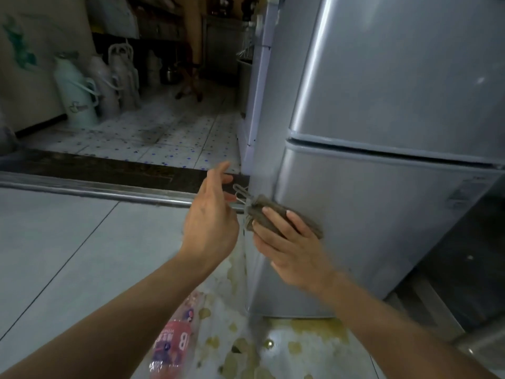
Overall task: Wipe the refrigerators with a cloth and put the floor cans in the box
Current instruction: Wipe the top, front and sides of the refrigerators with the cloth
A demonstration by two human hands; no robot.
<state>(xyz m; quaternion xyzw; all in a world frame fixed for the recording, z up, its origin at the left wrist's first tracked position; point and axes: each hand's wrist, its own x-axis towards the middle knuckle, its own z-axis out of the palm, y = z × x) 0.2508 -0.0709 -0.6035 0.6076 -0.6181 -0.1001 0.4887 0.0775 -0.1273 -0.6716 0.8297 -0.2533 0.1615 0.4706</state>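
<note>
On a tiled kitchen floor, the right hand presses the cloth flat-fingered against the fridge's left edge; the left hand hovers beside it, fingers loose and empty.

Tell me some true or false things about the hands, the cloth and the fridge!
1. The right hand presses a cloth against the silver fridge. True.
2. The left hand holds the cloth too. False: it is open beside the cloth and holds nothing.
3. A bottle with a pink label lies on the floor. True.
4. The fridge door is wide open. False: both doors are closed.
5. The floor under the fridge is spotless. False: yellowish stains show there.
</note>
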